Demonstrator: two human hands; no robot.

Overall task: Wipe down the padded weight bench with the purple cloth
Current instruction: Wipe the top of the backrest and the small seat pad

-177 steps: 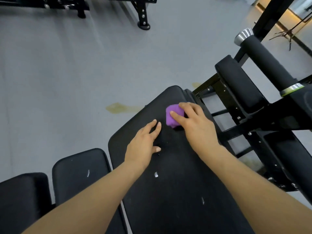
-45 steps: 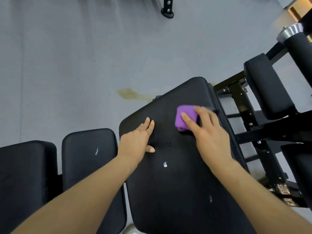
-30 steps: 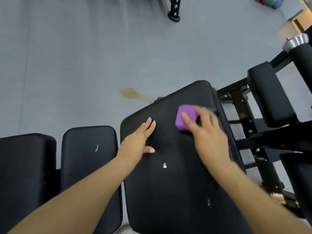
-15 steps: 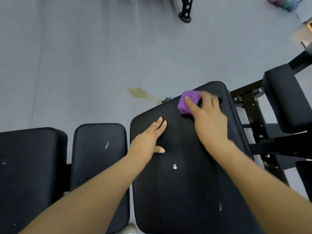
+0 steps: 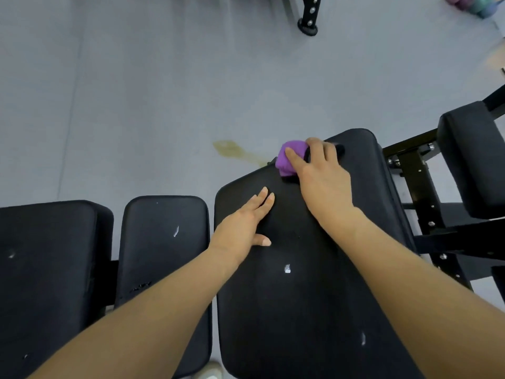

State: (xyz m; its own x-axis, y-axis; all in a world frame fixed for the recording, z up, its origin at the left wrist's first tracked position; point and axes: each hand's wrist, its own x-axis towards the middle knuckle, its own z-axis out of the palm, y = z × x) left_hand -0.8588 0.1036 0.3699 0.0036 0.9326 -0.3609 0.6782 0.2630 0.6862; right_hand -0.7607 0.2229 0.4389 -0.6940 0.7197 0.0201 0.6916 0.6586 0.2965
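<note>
Grey gym floor fills the head view, with a yellowish stain at 11 o'clock of the bench. Two smaller pads sit at its 9 o'clock, and a rack foot stands at 12. The right hand is curled over the cloth, pressing it down; since half a second ago it has slid the cloth up to the pad's far edge. The left hand lies flat, fingers straight, bracing the pad. That stroke likely finishes the far end, so the near stretch, with its white scuffs, looks still to be wiped.
</note>
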